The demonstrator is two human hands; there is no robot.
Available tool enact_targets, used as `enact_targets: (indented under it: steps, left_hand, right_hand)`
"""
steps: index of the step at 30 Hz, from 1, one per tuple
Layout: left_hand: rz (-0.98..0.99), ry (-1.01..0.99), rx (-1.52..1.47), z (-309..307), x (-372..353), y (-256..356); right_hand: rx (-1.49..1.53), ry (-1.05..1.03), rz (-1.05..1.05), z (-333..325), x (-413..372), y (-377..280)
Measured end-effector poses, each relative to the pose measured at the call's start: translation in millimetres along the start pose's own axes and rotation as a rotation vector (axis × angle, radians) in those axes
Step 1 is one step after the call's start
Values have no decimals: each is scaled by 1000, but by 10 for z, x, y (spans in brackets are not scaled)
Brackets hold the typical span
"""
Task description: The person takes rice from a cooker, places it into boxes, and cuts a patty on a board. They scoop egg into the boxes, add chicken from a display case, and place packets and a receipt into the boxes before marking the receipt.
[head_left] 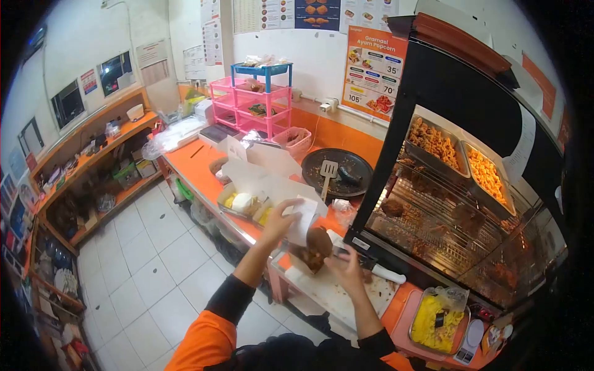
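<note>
My left hand [277, 224] reaches forward and pinches a white paper sheet [304, 221] at the edge of the orange counter [198, 170]. My right hand [345, 269] is closed around the lower side of a brown fried chicken piece [318, 245], held just above a white cutting board [337, 297]. The chicken sits right beside the paper. A tool with a dark blade and a white handle [387, 272] lies on the board behind my right hand. Both sleeves are black and orange.
An open white meal box [246, 201] with rice stands on the counter to the left. Behind it are a round black tray with a spatula [329, 169] and pink racks [250, 102]. A heated display cabinet [433, 145] fills the right; a tub of yellow food [436, 321] sits below it.
</note>
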State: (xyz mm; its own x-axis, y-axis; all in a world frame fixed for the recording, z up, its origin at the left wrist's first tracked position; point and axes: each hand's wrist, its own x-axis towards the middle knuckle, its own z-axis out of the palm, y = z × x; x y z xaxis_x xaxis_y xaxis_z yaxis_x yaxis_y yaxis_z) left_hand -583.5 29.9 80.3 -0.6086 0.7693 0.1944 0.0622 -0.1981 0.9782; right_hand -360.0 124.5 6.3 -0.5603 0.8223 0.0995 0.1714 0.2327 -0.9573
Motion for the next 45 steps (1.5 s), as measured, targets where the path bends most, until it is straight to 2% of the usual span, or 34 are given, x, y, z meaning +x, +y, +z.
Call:
enact_targets:
  steps: [2, 3, 5, 7, 9, 10, 11, 13, 14, 17, 19, 21, 23, 25, 27, 29, 30, 32, 34, 36, 38, 40, 42, 43, 44, 45]
  left_hand:
    - [-2, 29, 9, -77, -7, 55]
    - [79, 24, 16, -124, 19, 15]
    - [90, 67, 24, -207, 67, -55]
    - [157, 132, 58, -255, 99, -40]
    - [117, 200, 33, -379, 111, -5]
    - [101, 232, 20, -435, 139, 3]
    - [255, 343, 19, -485, 175, -14]
    - [236, 455, -62, -719, 160, 108]
    - [221, 516, -102, -885, 127, 140]
    - [262, 720, -4, -1453, 95, 96]
    - [223, 786, 81, -1717, -21, 224]
    - [209, 824, 156, -2007, -72, 183]
    - [193, 867, 198, -2305, -101, 119]
    - [206, 981, 206, -2624, -55, 15]
    - [226, 1075, 260, -3032, 52, -92]
    - [147, 1107, 215, -3415, 231, -100]
    - [116, 1117, 191, -3648, 366, -102]
    - [102, 1075, 206, -4197, 669, -260]
    - [70, 1019, 230, -4638, 948, -423]
    - [-24, 946, 309, -5041, 1243, -680]
    - [-87, 867, 440, -5093, 1549, -798]
    - [-19, 763, 732, -5130, 1851, -1284]
    - [-147, 622, 573, -4888, 2110, -1609]
    - [-97, 625, 659, -4733, 2244, -1704]
    - [-45, 628, 744, -4595, 2347, -1761]
    - [-88, 619, 681, -4491, 2412, -1730]
  right_hand:
    - [-22, -141, 454, 255, 92, 24]
    - [6, -153, 479, 339, 137, -19]
    - [51, -183, 532, 454, 194, -73]
    - [-279, -279, 222, 484, 422, 888]
    - [-536, -318, 30, 429, 585, 1208]
    - [-641, -308, -9, 318, 557, 1103]
    - [-718, -306, -88, 204, 538, 932]
    - [-848, -305, -281, -21, 507, 603]
    - [-861, -372, -223, -133, 581, 470]
    - [-699, -479, -116, -335, 836, -29]
    - [-628, -499, -284, -217, 1094, -369]
    - [-658, -505, -673, 98, 1415, -763]
    - [-580, -512, -754, 664, 1778, -1079]
    - [-464, -674, -476, 1417, 2186, -1501]
    - [-337, -663, -510, 2264, 2563, -1745]
    - [-161, -702, -550, 3230, 3069, -1741]
    - [-58, -732, -580, 3762, 3377, -1660]
    - [-37, -718, -534, 4566, 3758, -1800]
    - [-228, -678, -308, 5094, 3909, -2095]
    - [-386, -762, -220, 5714, 4244, -1810]
    - [-458, -734, -168, 6230, 4523, -1361]
    - [-451, -597, -152, 6508, 4565, -1004]
    - [-547, -804, -34, 6392, 4532, -1278]
    - [-591, -906, 23, 6285, 4513, -1501]
    - [-686, -833, -48, 6215, 4522, -1645]
    - [-779, -760, -116, 6137, 4525, -1763]
